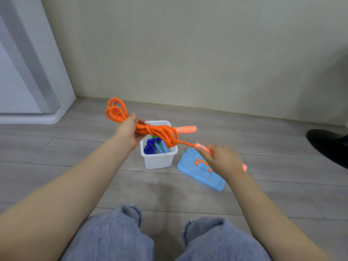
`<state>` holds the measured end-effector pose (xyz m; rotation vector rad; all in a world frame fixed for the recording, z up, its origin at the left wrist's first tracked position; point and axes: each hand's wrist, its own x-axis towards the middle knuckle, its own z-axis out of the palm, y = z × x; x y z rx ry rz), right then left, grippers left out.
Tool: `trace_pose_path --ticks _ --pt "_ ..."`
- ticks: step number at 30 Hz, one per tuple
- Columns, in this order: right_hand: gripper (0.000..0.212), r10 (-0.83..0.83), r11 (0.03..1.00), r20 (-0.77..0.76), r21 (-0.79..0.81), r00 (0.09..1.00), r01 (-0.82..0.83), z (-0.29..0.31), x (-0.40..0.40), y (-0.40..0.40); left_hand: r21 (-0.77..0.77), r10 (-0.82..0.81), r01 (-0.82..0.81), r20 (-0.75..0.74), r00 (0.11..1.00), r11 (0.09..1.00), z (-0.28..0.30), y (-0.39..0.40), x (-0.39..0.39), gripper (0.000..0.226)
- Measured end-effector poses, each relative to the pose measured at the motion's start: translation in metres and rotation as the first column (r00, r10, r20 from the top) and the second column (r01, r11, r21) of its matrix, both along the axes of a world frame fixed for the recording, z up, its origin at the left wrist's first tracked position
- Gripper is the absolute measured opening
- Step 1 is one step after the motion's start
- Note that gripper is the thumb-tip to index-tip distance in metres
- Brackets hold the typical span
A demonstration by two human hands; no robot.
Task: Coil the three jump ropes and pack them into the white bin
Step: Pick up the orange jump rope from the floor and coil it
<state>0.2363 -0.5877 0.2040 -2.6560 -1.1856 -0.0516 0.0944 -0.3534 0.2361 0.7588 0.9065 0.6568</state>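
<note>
Orange jump rope [150,129] is hanging bundled in the air over the white bin [158,159], which is sitting on the floor; blue and green ropes [156,146] already lying inside. Cord looks soft, light, floppy, likely to spring loose, so best taken at the wrapped middle. Left hand [128,131] is closing its grip around that bundle. Right hand [222,160] is gripping one patterned handle [202,147], pulling the tail taut; other handle [185,129] sticking out free.

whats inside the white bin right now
Inside the white bin lie a coiled blue rope and patterned blue and green handles. The orange rope held above covers the far part, so the bin's bottom and any full green coil cannot be seen.
</note>
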Motion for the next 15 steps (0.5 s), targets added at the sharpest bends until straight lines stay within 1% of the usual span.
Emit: trace_pose_path --ticks 2,3,6,8,10,11,12,14,15 --pt "0.054 0.017 0.999 0.074 0.034 0.997 -0.02 -0.004 0.0 0.005 0.075 -0.03 0.03 -0.007 1.0 0.997 0.004 0.002 0.0 0.04" --pt "0.052 0.028 0.997 0.076 0.069 0.997 -0.034 -0.005 0.0 0.01 0.095 -0.042 0.042 -0.005 0.999 0.995 0.007 0.003 -0.001 0.041" --pt "0.039 0.117 0.976 -0.026 0.188 0.993 -0.11 -0.012 0.002 0.024 0.133 -0.061 0.059 0.018 0.998 0.989 0.019 0.005 -0.001 0.042" --pt "0.031 0.166 0.964 -0.099 0.225 0.981 -0.14 -0.018 0.002 0.031 0.13 -0.077 0.071 0.043 0.996 0.989 0.024 0.004 0.0 0.042" --pt "0.028 0.17 0.961 -0.127 0.241 0.977 -0.136 -0.026 0.002 0.036 0.113 -0.098 0.09 0.07 0.993 0.99 0.027 0.001 0.003 0.042" --pt "0.036 0.173 0.96 -0.142 0.246 0.975 -0.135 -0.027 0.0 0.038 0.1 -0.107 0.099 0.081 0.991 0.99 0.028 -0.001 0.004 0.042" --pt "0.048 0.193 0.955 -0.181 0.26 0.964 -0.143 -0.025 -0.004 0.04 0.085 -0.113 0.106 0.093 0.989 0.991 0.029 -0.002 0.006 0.043" --pt "0.072 0.285 0.923 -0.315 0.344 0.905 -0.171 -0.019 -0.014 0.046 0.043 -0.117 0.112 0.134 0.984 0.993 0.03 -0.005 0.009 0.043" --pt "0.077 0.339 0.899 -0.368 0.399 0.866 -0.182 -0.016 -0.02 0.048 0.015 -0.114 0.113 0.16 0.981 0.994 0.031 -0.006 0.01 0.043"
